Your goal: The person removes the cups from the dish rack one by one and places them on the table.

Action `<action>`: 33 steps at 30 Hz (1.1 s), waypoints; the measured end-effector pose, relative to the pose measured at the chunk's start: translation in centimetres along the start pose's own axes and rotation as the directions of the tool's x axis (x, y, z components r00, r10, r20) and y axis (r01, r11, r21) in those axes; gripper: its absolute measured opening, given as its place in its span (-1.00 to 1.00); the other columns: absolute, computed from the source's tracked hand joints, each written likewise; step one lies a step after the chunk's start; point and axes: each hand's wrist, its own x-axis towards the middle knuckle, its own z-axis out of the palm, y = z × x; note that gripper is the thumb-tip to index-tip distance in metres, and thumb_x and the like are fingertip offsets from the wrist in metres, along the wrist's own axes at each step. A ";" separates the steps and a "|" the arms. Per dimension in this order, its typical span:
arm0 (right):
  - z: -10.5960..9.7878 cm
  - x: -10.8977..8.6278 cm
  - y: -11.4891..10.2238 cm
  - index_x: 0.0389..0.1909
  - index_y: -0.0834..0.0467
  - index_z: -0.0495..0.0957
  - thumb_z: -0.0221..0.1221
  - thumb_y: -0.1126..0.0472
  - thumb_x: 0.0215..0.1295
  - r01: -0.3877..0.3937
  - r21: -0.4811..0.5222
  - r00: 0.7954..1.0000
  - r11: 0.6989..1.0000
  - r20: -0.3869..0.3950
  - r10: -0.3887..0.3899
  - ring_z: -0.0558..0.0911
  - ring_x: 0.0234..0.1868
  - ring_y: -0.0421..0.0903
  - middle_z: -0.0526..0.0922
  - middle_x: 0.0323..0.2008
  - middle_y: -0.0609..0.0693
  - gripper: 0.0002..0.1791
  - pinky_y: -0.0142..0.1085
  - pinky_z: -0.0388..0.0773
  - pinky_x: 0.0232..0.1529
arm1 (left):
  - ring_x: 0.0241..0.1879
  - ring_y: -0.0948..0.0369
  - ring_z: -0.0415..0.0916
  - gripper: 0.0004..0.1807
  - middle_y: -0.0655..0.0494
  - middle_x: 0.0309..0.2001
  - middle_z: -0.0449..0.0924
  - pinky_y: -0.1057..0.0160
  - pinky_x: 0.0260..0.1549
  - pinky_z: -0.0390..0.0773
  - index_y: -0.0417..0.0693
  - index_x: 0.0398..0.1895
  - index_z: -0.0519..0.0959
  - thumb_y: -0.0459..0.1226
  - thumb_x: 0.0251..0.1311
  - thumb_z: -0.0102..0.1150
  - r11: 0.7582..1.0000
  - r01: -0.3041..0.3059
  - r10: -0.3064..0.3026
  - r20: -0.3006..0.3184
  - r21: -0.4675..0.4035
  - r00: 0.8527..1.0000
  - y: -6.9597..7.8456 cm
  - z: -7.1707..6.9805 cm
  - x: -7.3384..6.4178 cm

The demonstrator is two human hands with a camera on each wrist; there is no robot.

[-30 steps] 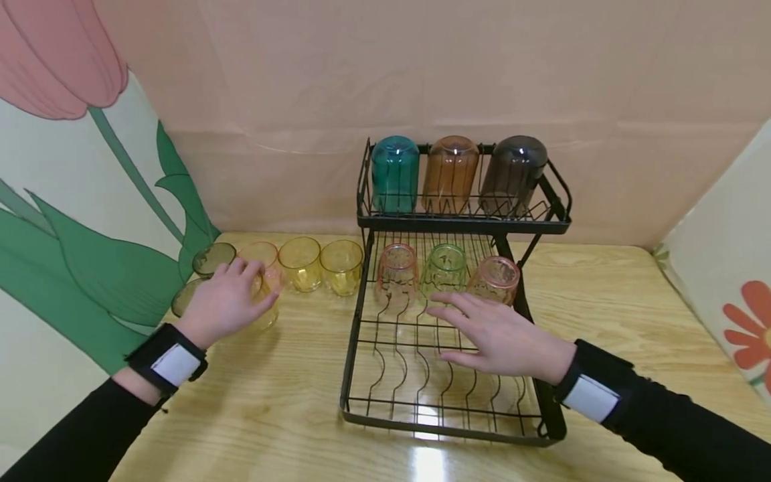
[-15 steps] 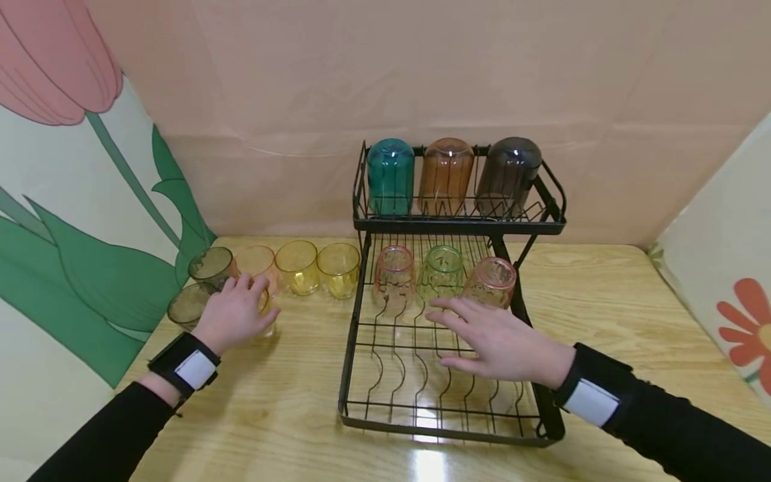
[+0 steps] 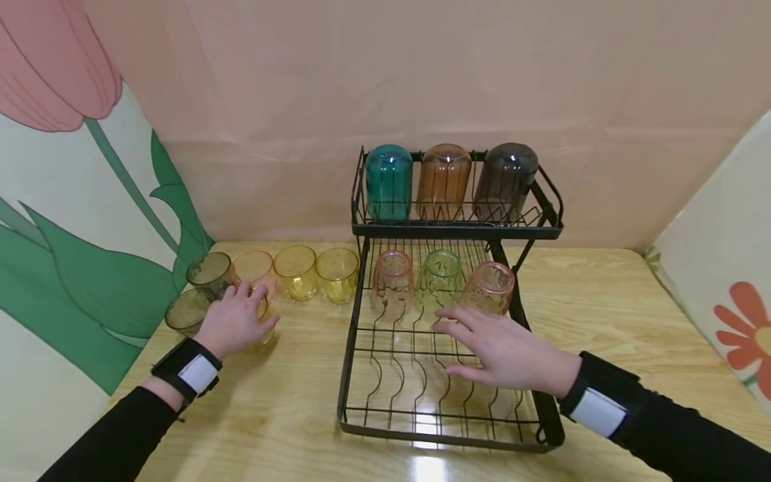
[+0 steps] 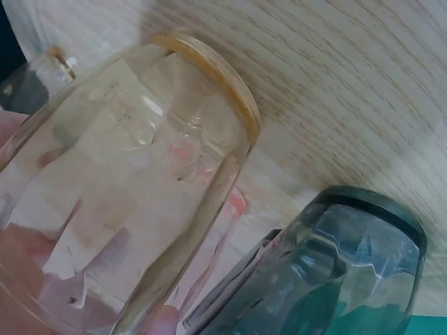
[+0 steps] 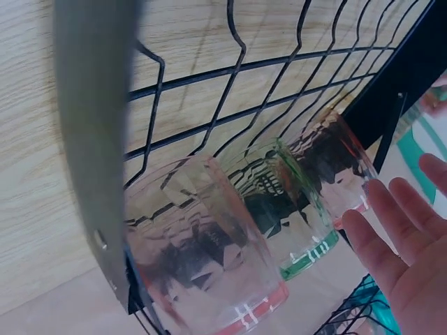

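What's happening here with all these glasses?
Someone's left hand grips a pale yellow glass beside five other glasses on the wooden table. Whether it's lifted, I can't tell. The right hand hangs over the black rack, holding nothing. Three pink and green glasses sit upside down on its lower tier, three deeper-coloured glasses on the upper tier.

Smooth glass tumblers (image 3: 337, 276) gleaming, a rack (image 3: 458, 232) showing coated-looking metal with a low sheen, a wood-grain table (image 3: 289, 415) reflecting glossy highlights, matt cloth sleeves (image 3: 102, 438) looking soft, a faintly creased backdrop (image 3: 289, 80) hanging smooth.
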 end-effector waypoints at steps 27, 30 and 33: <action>-0.6 -1.0 0.6 0.18 0.09 0.47 0.07 -0.31 0.31 0.008 -0.012 1.000 1.000 -0.019 -0.008 0.50 0.13 -0.02 0.43 0.22 0.06 -0.35 -0.05 0.55 -0.01 | -0.09 -0.09 0.49 -0.37 -0.18 -0.08 0.51 -0.11 -0.33 0.58 -0.19 0.01 0.51 0.10 0.04 0.36 0.953 -0.263 0.295 -0.267 0.150 0.918 0.0 0.9 0.2; -1.0 -0.8 1.0 0.21 0.13 0.45 0.11 -0.29 0.29 0.008 -0.022 1.000 1.000 -0.030 -0.009 0.46 0.17 0.06 0.42 0.22 0.13 -0.32 0.06 0.44 0.12 | -0.07 -0.07 0.49 -0.45 -0.15 -0.05 0.51 -0.06 -0.28 0.58 -0.19 -0.03 0.53 0.04 0.09 0.35 0.959 -0.275 0.282 -0.273 0.065 0.920 1.6 0.4 0.3; -1.6 -0.5 1.7 0.27 0.17 0.40 0.20 -0.25 0.23 -0.006 -0.036 0.999 0.999 -0.039 0.005 0.40 0.23 0.15 0.38 0.25 0.20 -0.26 0.14 0.35 0.18 | -0.12 -0.01 0.51 -0.53 -0.11 -0.06 0.51 0.05 -0.36 0.59 -0.19 -0.05 0.54 -0.02 0.16 0.32 0.961 -0.266 0.236 -0.268 -0.081 0.934 3.6 -0.3 0.3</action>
